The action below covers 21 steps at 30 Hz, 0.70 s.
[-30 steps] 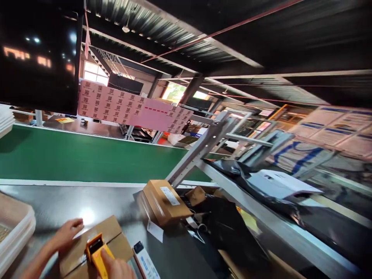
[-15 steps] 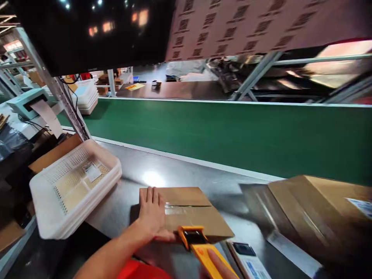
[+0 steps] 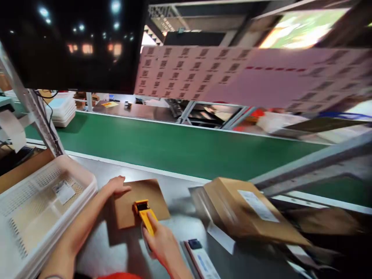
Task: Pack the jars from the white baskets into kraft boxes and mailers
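Note:
A flat brown cardboard box (image 3: 128, 205) lies on the steel worktop (image 3: 116, 248) in front of me. My left hand (image 3: 116, 186) rests flat on the box's far left corner. My right hand (image 3: 159, 242) grips a yellow handheld tool (image 3: 144, 214) whose black-faced head sits on the box's top. A larger brown box with a white label (image 3: 247, 213) lies tilted just to the right, apart from both hands.
A stack of white perforated plastic trays (image 3: 37, 205) stands at the left. A white and blue device (image 3: 200, 259) lies by my right hand. A green conveyor belt (image 3: 180, 145) runs behind the worktop. A pink sheet of codes (image 3: 232, 77) hangs above.
The view swung from the right side back toward the worktop. My left hand slid to the small box's far corner, and the yellow tool moved onto the box's top.

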Tool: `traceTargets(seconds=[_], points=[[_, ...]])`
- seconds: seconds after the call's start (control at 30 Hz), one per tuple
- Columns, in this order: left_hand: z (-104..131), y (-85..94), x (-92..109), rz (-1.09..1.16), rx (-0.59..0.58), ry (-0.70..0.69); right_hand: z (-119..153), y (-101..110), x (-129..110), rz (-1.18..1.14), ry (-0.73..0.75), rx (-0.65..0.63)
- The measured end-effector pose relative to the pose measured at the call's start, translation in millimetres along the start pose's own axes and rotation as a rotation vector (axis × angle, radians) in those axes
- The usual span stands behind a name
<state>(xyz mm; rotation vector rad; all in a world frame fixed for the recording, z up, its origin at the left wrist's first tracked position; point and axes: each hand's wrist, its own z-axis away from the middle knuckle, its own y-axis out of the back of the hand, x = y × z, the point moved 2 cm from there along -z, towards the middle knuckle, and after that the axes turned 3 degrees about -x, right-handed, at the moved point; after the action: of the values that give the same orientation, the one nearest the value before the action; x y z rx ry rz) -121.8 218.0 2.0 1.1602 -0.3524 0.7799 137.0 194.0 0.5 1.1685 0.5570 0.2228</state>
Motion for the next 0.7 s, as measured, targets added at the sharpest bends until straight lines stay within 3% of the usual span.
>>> traceTargets(seconds=[0.1,0.2,0.27,0.33,0.5,0.7], points=[[13,-39.8,-4,-0.198,0.071,-0.123,-20,24,-23,0.042,-0.017,-0.032],[19,-80.4,-15,-0.45,0.094,-0.072,-31,44,-41,0.063,-0.001,-0.077],[18,-93.6,-20,-0.587,0.119,-0.002,-30,54,-48,0.074,0.002,-0.105],[16,-95.1,-22,-0.634,0.11,0.021,-22,61,-49,0.075,-0.009,-0.101],[11,-64.5,-13,-0.593,0.037,-0.005,26,56,-18,0.071,-0.016,-0.056],[-24,14.2,-13,-0.175,-0.083,-0.002,84,11,43,0.027,0.076,0.092]])
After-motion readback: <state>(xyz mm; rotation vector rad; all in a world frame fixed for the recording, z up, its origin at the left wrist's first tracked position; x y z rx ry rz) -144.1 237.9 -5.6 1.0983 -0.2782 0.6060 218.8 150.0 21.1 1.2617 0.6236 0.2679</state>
